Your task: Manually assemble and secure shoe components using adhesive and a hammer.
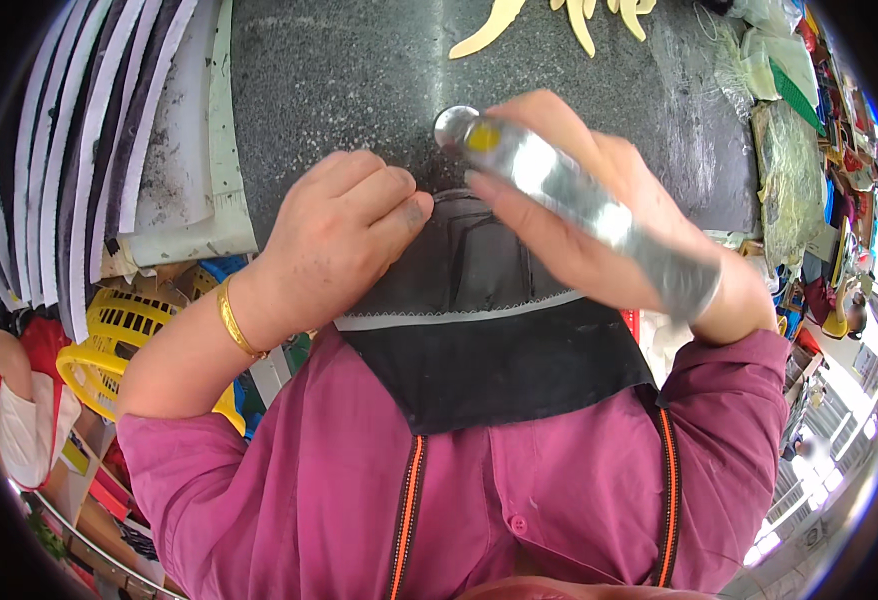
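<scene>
My right hand (pixel 599 210) is wrapped around a silver hammer-like tool (pixel 559 180), thumb along one side and fingers along the other. Its round, shiny end pokes out ahead of my fingertips, with a yellow spot just behind it, and its other end runs back over my wrist, blurred. I can't tell whether the round end touches the surface (pixel 349 80) beneath. My left hand (pixel 344 230) is clenched, knuckles up, right at the side of a dark piece (pixel 489 250) with raised outlines; its fingertips are hidden, so I can't tell whether it pinches that piece. The dark piece lies between my two hands, toward my body, a white serrated trim (pixel 459 318) along its near side. Well beyond both hands are curved cream pieces (pixel 579 20). Left of my left hand stand dark strips with white edges (pixel 89 140), and below them a yellow plastic basket (pixel 99 350).
</scene>
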The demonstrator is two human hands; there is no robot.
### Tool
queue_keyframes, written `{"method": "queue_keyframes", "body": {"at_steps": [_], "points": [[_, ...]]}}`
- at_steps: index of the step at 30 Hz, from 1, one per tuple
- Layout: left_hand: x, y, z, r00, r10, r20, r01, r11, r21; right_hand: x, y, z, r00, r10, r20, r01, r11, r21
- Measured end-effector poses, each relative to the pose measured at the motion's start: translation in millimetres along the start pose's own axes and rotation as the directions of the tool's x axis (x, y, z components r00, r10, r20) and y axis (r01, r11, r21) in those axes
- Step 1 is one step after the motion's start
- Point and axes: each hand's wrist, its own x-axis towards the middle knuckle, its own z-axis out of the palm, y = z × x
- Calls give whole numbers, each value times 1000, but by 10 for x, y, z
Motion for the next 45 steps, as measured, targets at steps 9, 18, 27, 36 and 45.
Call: {"method": "queue_keyframes", "body": {"at_steps": [9, 18, 27, 36, 45], "points": [[14, 19, -203, 982, -117, 146, 129, 989, -73, -8, 3, 45, 998, 55, 37, -53, 998, -46], [-105, -38, -301, 977, -160, 137, 174, 981, -91, 85, -63, 72, 957, 50, 286, -32, 997, -68], [-201, -38, -239, 998, -51, 23, 49, 996, 73, 166, -112, 147, 991, -55, -125, 61, 997, 45], [-311, -83, -275, 982, -191, -16, 189, 979, -71, 127, -40, 305, 999, -33, 0, 33, 994, 102], [-396, -57, -233, 970, -225, -90, 226, 974, 4, 168, -129, 292, 998, -51, -39, 59, 968, 244]]}}
